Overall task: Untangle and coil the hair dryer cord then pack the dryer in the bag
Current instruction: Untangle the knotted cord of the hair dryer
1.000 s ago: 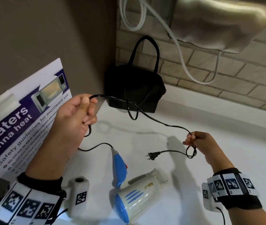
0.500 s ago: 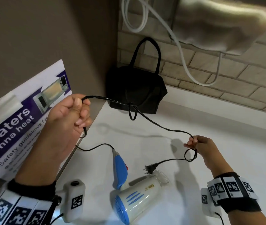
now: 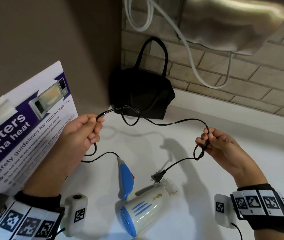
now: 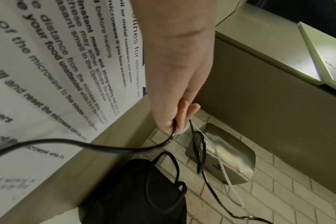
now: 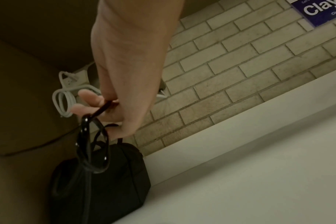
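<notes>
— Head view first: what lies nearest, below the hands?

— Between the two wrists, the hair dryer [image 3: 144,205] lies on its side on the white worktop [image 3: 224,170], its blue handle folded up toward the left hand [image 3: 82,134]. The plug [image 3: 157,176] hangs just over the dryer's nozzle, below and left of the right hand [image 3: 224,144].

— And the hands themselves?

— Both are raised off the worktop. The left hand has its fingers curled round the black cord [image 3: 172,122]; from under that fist the cord drops and runs to the handle's end. The right hand pinches the cord between thumb and fingers, and a small twisted loop [image 3: 199,152] dangles just beneath it, with the plug end trailing from there.

— What runs between them?

— The cord spans from hand to hand, sagging, with another loop [image 3: 130,118] crossed over itself nearer the left hand.

— Farther out?

— Beyond that loop, past both hands, the black bag [image 3: 143,94] stands on the worktop in the corner, handles upright, against the brick wall [image 3: 241,80]. Left of the left hand leans a microwave safety poster [image 3: 25,122].
</notes>
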The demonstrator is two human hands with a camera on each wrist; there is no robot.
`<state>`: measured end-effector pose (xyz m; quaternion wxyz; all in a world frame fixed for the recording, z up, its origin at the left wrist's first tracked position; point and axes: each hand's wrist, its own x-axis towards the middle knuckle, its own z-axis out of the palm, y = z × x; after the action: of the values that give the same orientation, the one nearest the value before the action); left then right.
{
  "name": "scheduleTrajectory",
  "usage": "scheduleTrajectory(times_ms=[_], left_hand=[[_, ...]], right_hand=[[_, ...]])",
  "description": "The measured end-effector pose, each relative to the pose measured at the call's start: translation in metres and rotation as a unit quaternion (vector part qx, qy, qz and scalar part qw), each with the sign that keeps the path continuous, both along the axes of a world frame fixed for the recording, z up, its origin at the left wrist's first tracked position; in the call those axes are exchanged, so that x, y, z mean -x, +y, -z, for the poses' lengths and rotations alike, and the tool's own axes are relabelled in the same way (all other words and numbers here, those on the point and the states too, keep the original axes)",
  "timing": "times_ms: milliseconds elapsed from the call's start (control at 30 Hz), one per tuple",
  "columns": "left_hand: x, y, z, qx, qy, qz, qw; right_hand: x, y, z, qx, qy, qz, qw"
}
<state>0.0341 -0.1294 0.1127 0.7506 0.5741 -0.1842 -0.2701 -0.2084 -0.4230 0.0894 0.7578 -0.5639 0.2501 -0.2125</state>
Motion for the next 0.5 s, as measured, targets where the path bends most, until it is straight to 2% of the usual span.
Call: scheduleTrajectory(times_ms=[100, 367, 500], left_hand=[[0.002, -0.003, -0.002, -0.005, 0.006, 0.0, 1.0], [-0.005, 0.001, 0.0, -0.019, -0.042, 0.021, 0.999], [-0.001, -0.001, -0.001, -0.024, -0.07, 0.036, 0.997]], right_hand=[[-0.001, 0.004, -0.012, 0.002, -0.012, -0.014, 1.0], [-0.009, 0.015, -0.031, 0.044, -0.014, -0.042, 0.998], [-0.005, 0.018, -0.035, 0.086, 0.022, -0.114, 0.99]])
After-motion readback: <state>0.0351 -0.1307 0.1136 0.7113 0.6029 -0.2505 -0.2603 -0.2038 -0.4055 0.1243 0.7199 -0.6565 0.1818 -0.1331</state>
